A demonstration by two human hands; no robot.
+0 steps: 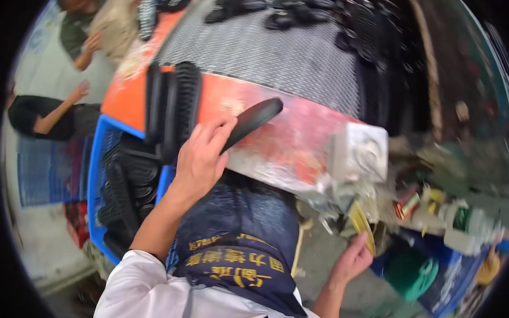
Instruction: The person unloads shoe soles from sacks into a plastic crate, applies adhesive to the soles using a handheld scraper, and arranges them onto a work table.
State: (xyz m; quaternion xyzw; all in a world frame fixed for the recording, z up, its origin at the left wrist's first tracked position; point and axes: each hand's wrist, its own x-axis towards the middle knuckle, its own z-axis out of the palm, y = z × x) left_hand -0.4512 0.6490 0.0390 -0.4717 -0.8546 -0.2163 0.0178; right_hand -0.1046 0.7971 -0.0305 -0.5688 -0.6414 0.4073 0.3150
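Over the near edge of the orange table, in the head view, our left hand holds one long black sole. Our thumb and fingers pinch its near end, and its far end sticks out over the table, tipped up and to the right. Lower down, on our right, our right hand is near the table's corner. Its fingertips seem to pinch the low end of a flat yellow thing. It may be a brush, but it is too blurry for us to tell.

Just beside our left hand, more black soles stand close together. Left of them is a blue crate with dark pieces in it. On the table's right corner sits a white box, with some clear plastic under it. Past the orange part lies gray mesh with black shoes on it.

We think the step in hand is getting ready: one hand has the sole, the other has the yellow thing, and the two are well apart. If we want them to meet, the next move calls for lifting our right hand around the white box without a bump. Our left hand would need to hold the sole still, with its flat side turned our way.
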